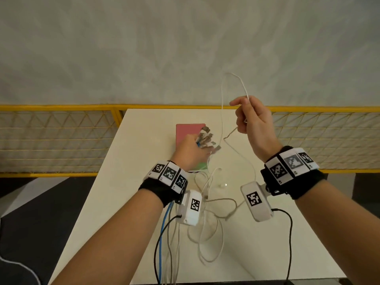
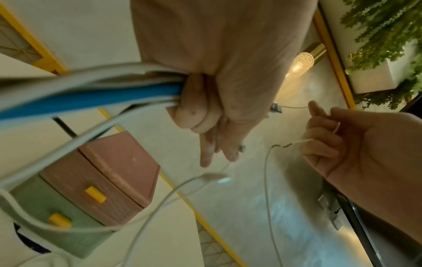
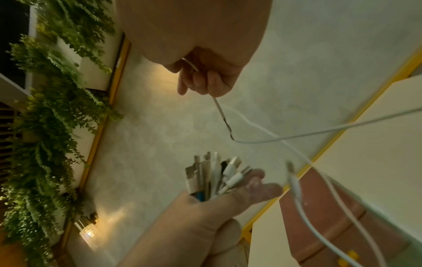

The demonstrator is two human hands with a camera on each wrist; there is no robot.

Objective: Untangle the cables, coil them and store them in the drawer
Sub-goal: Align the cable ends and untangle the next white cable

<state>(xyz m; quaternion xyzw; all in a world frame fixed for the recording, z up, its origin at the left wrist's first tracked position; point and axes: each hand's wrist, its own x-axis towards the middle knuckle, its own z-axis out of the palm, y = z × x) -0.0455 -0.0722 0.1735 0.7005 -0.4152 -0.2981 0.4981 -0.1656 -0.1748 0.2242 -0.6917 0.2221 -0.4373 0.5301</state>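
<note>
My left hand (image 1: 192, 151) grips a bundle of cable ends, their plugs (image 1: 206, 138) fanning out above a small pink and green drawer box (image 1: 188, 130). A blue cable (image 2: 91, 98) and several white ones run back from the left hand (image 2: 217, 94) and hang off the table's near edge. My right hand (image 1: 251, 124) is raised higher and pinches a thin white cable (image 1: 244, 89) that loops above it. That thin cable (image 3: 220, 110) has a dark frayed stretch below the right hand (image 3: 205, 75). A loose tangle of white cables (image 1: 211, 212) lies on the table. Both drawers look closed.
The white table (image 1: 133, 161) is narrow, with a drop on both sides and a yellow mesh railing (image 1: 61, 140) behind it. Black leads (image 1: 290, 243) hang from the wrist cameras. Hanging plants (image 3: 57, 108) and a lamp (image 3: 89, 233) show beyond the railing.
</note>
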